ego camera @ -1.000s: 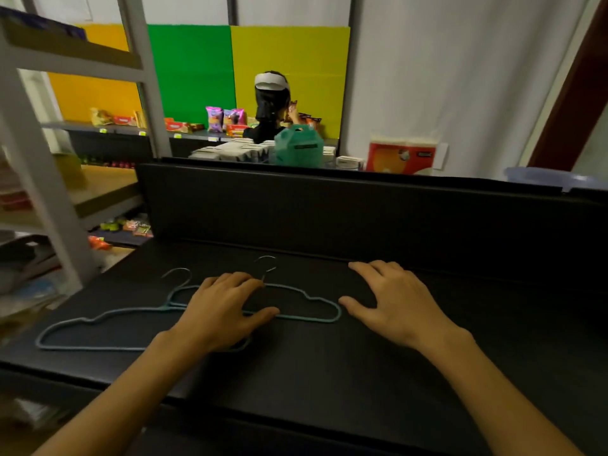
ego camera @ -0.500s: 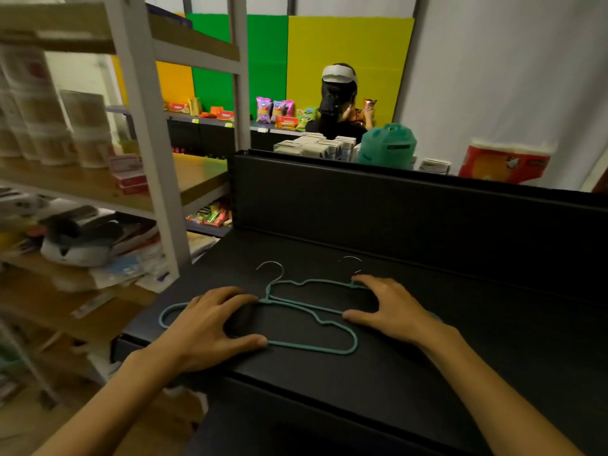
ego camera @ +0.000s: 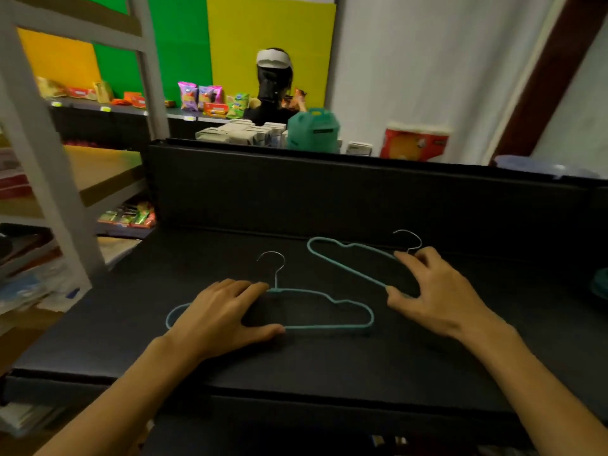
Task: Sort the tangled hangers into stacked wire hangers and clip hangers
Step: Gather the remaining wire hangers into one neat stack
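While both forearms are reaching in from the near edge, the head view is showing two teal wire hangers lying apart on a black table (ego camera: 329,366). The left hand (ego camera: 218,315) is lying flat with straight fingers, pressing on the left half of the near hanger (ego camera: 329,327), whose metal hook is pointing toward the far side just beyond the fingertips. The right hand (ego camera: 434,296) is gripping the far hanger (ego camera: 348,261), with fingers curling over the upper wire near its hook and the thumb hooking the lower wire; that hanger is slanting from far left toward near right, its right end hiding under the hand. A raised black back panel (ego camera: 362,199) is standing along the far side of the table. To the left, a grey shelving rack (ego camera: 49,159) is holding blurred goods. Beyond the panel, another person (ego camera: 274,90) wearing a white headset is standing before yellow and green wall panels, beside a teal container (ego camera: 312,131).
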`<state>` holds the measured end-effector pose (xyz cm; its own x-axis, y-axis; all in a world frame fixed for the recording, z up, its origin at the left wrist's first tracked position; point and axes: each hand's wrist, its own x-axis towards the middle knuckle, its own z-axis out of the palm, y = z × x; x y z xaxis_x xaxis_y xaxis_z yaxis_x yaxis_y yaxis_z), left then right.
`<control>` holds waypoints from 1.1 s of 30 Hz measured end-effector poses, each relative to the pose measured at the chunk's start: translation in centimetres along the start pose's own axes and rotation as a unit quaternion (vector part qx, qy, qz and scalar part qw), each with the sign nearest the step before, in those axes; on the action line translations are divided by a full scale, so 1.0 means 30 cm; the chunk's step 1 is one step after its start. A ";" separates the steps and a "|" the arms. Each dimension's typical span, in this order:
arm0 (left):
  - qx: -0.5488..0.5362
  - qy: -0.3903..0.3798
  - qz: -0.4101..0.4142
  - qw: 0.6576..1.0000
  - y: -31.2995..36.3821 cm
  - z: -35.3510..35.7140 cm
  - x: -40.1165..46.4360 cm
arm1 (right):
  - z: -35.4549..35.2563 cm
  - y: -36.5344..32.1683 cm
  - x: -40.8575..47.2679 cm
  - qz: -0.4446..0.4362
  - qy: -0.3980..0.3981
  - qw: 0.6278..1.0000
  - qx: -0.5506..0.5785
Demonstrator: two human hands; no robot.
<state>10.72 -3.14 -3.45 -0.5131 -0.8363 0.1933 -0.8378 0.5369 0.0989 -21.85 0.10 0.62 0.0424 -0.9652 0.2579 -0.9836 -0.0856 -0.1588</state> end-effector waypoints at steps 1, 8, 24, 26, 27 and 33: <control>0.006 0.003 0.024 1.000 0.040 0.008 0.040 | -0.022 0.052 -0.040 0.018 0.008 1.000 -0.006; 0.015 0.013 0.194 0.981 0.443 0.051 0.337 | -0.167 0.430 -0.358 0.140 0.076 0.985 -0.068; 0.039 0.077 0.277 0.957 1.535 0.199 0.845 | -0.526 1.383 -0.725 0.237 0.195 0.948 -0.081; 0.044 0.090 0.288 0.952 1.663 0.207 0.907 | -0.564 1.504 -0.740 0.238 0.204 0.947 -0.070; 0.040 0.098 0.289 0.951 1.722 0.210 0.934 | -0.582 1.560 -0.747 0.239 0.209 0.946 -0.063; -0.040 0.117 0.269 0.955 1.995 0.248 1.080 | -0.664 1.808 -0.773 0.226 0.225 0.947 -0.048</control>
<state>-57.45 1.06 1.46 -0.8022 -0.3935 0.4491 -0.4420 0.8970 -0.0035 -79.68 22.75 5.02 -0.4439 -0.6937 0.5672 -0.8959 0.3541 -0.2681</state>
